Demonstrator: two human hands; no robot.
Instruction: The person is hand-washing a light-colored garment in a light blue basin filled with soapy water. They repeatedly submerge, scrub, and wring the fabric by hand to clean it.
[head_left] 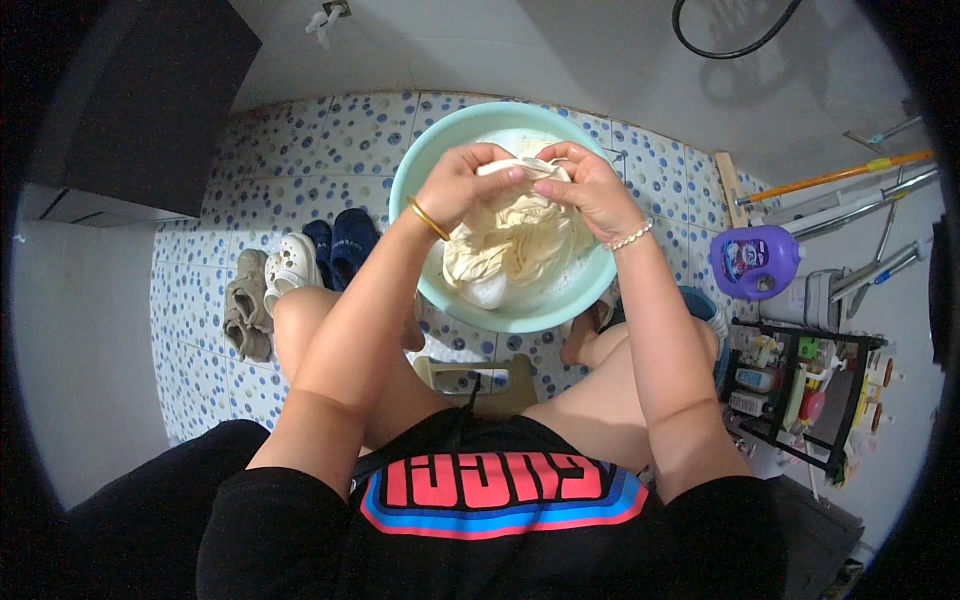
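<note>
My left hand (462, 190), with a gold bangle at the wrist, pinches the upper edge of a cream-coloured cloth garment (520, 245). Close beside it, my right hand (592, 192), wearing a beaded bracelet, grips the same edge. Both hands are closed, thumbs toward each other, over the far half of a pale green basin (402, 185). The rest of the garment hangs and lies bunched in the basin, where sudsy water (560, 285) shows around it. A smooth white lump (485, 291) sits at its near left; I cannot tell what it is. The garment's kind is unclear.
Dark blue slippers (352, 245), white clogs (292, 265) and beige shoes (247, 310) stand left of the basin. To the right are a purple jug (740, 265), poles (850, 172) and a black rack (828, 440) of bottles. A low stool (505, 390) is beneath me.
</note>
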